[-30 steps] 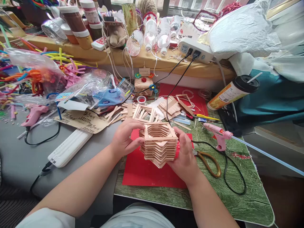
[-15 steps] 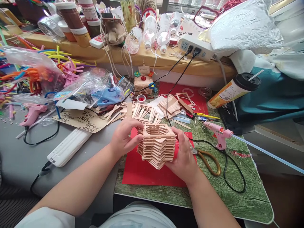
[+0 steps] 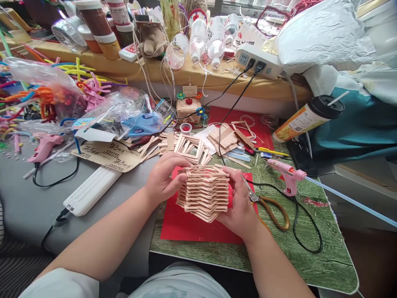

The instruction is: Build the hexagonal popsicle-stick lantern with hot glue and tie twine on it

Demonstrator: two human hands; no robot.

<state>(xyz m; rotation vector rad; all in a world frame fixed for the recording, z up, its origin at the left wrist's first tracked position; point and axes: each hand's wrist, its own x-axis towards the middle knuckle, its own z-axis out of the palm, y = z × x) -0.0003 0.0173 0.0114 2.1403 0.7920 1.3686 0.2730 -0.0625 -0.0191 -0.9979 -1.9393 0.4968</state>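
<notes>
Both hands hold a stacked structure of wooden craft sticks point(image 3: 206, 194) above a red sheet point(image 3: 186, 229). My left hand point(image 3: 166, 178) grips its left side, with the thumb and fingers at the upper edge. On the right side my right hand point(image 3: 240, 205) has its fingers around the edge and its palm near the base. The sticks form zigzag layers, and the near side faces me. Behind it lie loose sticks and square stick frames point(image 3: 190, 147). Scissors with orange-brown handles point(image 3: 274, 213) rest just right of my right hand.
A pink glue gun point(image 3: 290, 176) with a long glue stick lies on the green board point(image 3: 328, 260). Farther back are a tilted drink cup point(image 3: 307, 118) and a power strip point(image 3: 259, 61) with two cords. A white strip point(image 3: 93, 190) and another pink glue gun point(image 3: 46, 147) lie left.
The stick structure has tipped so that its top opening shows less and its layered side shows more. Both hands keep their hold. The whole view has shifted slightly.
</notes>
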